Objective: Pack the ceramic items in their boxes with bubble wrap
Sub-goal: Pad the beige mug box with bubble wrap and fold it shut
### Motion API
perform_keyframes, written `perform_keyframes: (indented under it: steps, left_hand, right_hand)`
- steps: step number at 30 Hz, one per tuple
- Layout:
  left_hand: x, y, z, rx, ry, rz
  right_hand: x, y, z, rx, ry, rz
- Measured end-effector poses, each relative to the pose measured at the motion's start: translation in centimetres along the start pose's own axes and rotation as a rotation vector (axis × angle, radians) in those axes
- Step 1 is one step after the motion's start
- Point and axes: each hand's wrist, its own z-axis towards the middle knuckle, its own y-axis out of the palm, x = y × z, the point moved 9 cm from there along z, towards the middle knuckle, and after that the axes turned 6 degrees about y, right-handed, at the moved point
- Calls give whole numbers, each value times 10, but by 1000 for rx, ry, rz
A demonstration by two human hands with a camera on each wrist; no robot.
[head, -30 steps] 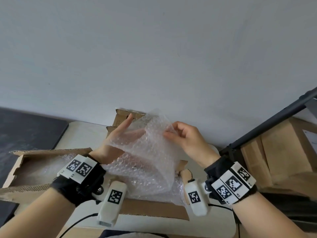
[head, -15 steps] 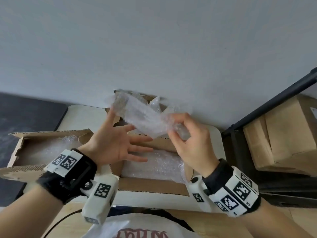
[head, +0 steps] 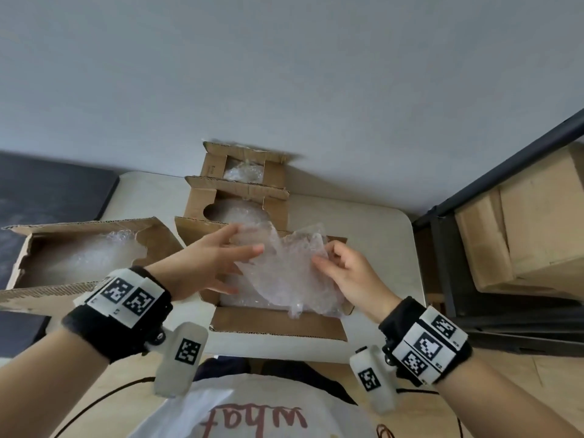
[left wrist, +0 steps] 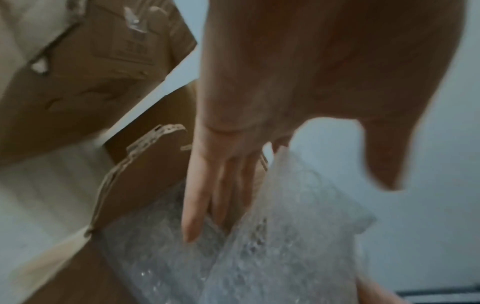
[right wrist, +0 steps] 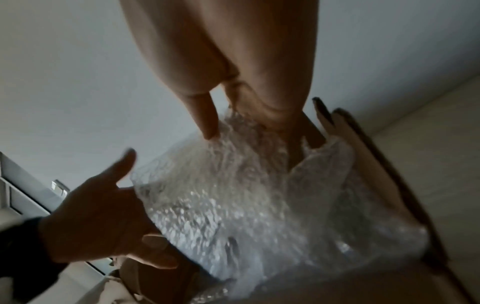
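Legible text: "what" in red letters, upside down from the head view, on white shirt (head: 252,415). Black-and-white square code markers on wristbands (head: 129,297) and wrist cameras (head: 188,351). Print on box flap (left wrist: 130,49) too blurred to read.

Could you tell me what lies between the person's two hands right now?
A crumpled bubble wrap sheet spans from left hand to right hand, above the open box; head view.

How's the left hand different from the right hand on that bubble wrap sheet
The left hand is spread, fingers straight, lying against the bubble wrap sheet; the right hand has curled fingers pinching the sheet's edge. The left is at its left side, the right at its right. Both hover over the nearest box.
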Motion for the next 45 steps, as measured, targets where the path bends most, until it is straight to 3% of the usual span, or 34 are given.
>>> perform_keyframes:
  steps: [5, 7, 10, 14, 16, 20, 23, 26, 29, 32, 34, 36, 38, 41, 43, 45]
  left_hand:
    - [19, -3, 18, 171, 205, 486]
    - [24, -2, 21, 196, 230, 558]
    - [24, 1, 22, 146, 221, 459]
    - [32, 16, 19, -57, 328, 722]
    - [28, 20, 22, -93, 324, 863]
    - [30, 9, 28, 18, 314, 895]
    - [31, -10, 30, 119, 224, 968]
    - [30, -21, 36, 174, 114, 1244]
    - [30, -26, 32, 249, 83, 1498]
    - [49, -8, 15, 353, 357, 1570]
    - [60, 13, -3, 364, 598, 1581]
    - [60, 30, -19, 305, 793, 1609]
    - [44, 37, -20, 105, 784, 1670]
    - [6, 31, -9, -191, 595, 1799]
    - [0, 35, -9, -289, 595, 1880]
    - [3, 41, -10, -288, 660, 1913]
  right_hand:
    - [19, -4, 14, 61, 46, -278]
    - [19, -4, 17, 86, 24, -467]
    - [13, -4, 20, 99, -19, -556]
    - [9, -9, 23, 88, -71, -487]
    - [10, -11, 23, 91, -82, -481]
    - [4, -11, 20, 137, -136, -480]
    - [-17, 3, 15, 163, -282, -555]
    - [-30, 18, 20, 163, -331, -717]
    - [-24, 18, 28, 143, -255, -913]
    - [-21, 10, 23, 160, -229, -1077]
    - [-33, 4, 12, 264, -332, -1108]
    - [-56, 5, -7, 348, -567, -1012]
    - [-61, 21, -17, 212, -739, -947]
    - [-22, 47, -2, -142, -545, -1098]
    - [-6, 51, 3, -221, -489, -1173]
    - [-2, 52, 2, -253, -521, -1192]
